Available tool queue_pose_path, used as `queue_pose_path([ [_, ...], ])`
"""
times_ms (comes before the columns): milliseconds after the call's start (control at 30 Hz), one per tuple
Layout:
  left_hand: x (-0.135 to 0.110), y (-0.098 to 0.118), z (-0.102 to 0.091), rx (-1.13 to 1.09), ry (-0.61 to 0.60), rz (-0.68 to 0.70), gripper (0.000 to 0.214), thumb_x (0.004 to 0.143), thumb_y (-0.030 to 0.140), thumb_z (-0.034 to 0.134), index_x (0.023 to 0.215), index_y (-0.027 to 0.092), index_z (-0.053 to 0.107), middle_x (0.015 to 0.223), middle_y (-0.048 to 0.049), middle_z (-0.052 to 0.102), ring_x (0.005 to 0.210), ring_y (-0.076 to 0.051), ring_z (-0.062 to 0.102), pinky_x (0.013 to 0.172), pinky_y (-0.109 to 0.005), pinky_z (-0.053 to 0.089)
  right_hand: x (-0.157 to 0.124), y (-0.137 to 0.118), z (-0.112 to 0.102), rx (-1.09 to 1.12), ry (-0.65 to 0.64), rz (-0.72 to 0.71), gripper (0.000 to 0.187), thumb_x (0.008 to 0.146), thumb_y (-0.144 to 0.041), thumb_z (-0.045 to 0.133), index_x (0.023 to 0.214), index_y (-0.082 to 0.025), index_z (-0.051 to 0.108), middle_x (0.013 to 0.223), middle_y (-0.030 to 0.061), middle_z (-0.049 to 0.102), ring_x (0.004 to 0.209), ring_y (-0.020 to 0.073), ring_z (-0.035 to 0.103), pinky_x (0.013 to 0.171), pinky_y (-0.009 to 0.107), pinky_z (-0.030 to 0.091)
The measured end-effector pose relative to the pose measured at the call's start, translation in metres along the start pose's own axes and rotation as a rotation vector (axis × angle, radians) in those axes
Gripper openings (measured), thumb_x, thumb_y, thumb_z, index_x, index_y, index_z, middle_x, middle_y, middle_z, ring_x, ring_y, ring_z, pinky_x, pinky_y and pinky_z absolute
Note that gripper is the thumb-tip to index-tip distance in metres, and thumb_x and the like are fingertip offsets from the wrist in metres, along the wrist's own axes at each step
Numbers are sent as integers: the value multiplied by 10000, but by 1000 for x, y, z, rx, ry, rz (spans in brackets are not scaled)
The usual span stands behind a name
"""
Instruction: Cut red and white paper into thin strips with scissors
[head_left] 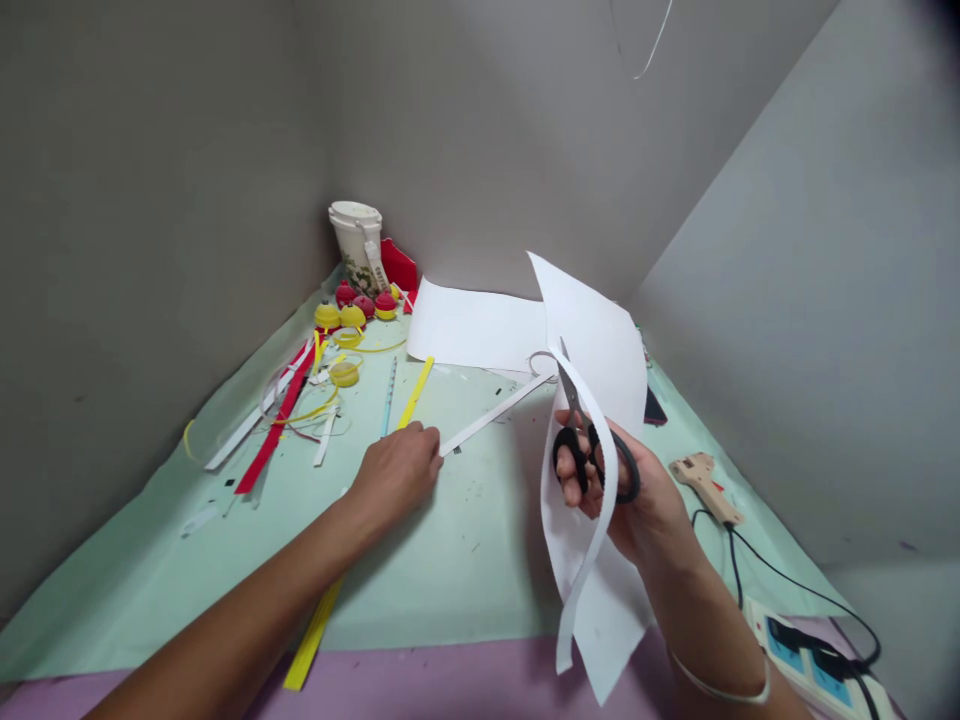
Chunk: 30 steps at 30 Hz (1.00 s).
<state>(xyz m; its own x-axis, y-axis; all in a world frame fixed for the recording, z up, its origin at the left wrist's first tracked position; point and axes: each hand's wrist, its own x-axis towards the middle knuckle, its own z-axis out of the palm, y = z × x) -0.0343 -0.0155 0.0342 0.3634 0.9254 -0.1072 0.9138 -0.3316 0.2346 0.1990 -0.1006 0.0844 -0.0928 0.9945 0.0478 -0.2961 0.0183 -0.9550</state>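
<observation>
Nothing could be read from where I stood. The tag (373, 262) hanging on the lidded cup (355, 245) carried dark print, too small to make out. The blue patches on the power strip (814, 665) showed no legible marks either.

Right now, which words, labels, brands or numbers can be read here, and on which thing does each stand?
No text is readable.
White tag on the lidded white paper cup: dark marks, too blurred.
White power strip with blue patches: too small to read.
White paper sheet at the black-handled scissors: blank.
</observation>
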Motion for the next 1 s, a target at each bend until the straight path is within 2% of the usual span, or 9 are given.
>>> queue_pose_path([
  [100,3,-2,6,-17,56,-24,236,866,335,440,977,186,586,1023,-134,610,925,-281,597,705,-353,435,0,0,-1,-2,-1,-1,371,838,-366,623,1174,-210,628,817,48,630,575,151,588,539,276,493],
  [200,6,-4,10,-44,39,-34,246,875,345,414,919,185,596,984,-140,623,886,-275,606,705,-350,427,1,1,-2,-3,-9,-5,369,829,-335,631,1175,-207,626,809,41,629,575,144,584,565,271,497],
  [333,19,-10,2,-140,24,-56,229,831,360,447,822,203,614,903,-120,660,812,-267,612,651,-327,399,2,0,-3,-15,-9,3,377,835,-344,624,1186,-208,616,811,42,628,571,147,588,555,271,495],
  [467,36,-18,-13,-359,-83,-127,215,746,405,538,740,207,621,779,-53,682,722,-215,605,586,-277,376,0,-2,-3,-8,-32,-20,377,833,-338,635,1186,-206,611,826,39,629,590,137,589,577,258,496],
  [567,45,-23,-17,-371,-167,-182,188,656,385,616,686,200,629,748,-45,684,712,-206,599,553,-263,364,0,-2,-2,16,-51,-22,338,858,-306,608,1179,-202,612,827,34,629,604,124,593,595,236,491],
  [733,55,-30,-13,-405,-96,-216,188,614,373,646,704,208,633,716,-36,679,658,-193,584,527,-260,345,-1,-3,-1,25,-50,-19,321,865,-273,594,1177,-199,613,827,31,629,604,118,598,601,230,491],
  [833,61,-33,-10,-393,-111,-162,171,607,364,655,657,205,619,679,-32,663,651,-189,571,539,-261,338,0,-3,-1,22,-46,-5,323,860,-276,595,1172,-194,613,821,31,631,591,119,597,593,236,492],
  [933,64,-34,-9,-409,-77,-151,167,603,358,660,635,202,608,646,-25,645,634,-185,556,536,-261,327,0,-2,-1,10,-29,4,332,845,-270,605,1166,-190,615,813,32,631,581,124,597,578,244,490],
  [1000,63,-34,-10,-465,-103,-136,170,578,338,684,615,199,594,609,-17,626,603,-178,540,532,-261,324,0,-2,-1,7,-27,5,340,840,-268,608,1171,-192,613,819,34,631,591,127,600,574,240,484],
])
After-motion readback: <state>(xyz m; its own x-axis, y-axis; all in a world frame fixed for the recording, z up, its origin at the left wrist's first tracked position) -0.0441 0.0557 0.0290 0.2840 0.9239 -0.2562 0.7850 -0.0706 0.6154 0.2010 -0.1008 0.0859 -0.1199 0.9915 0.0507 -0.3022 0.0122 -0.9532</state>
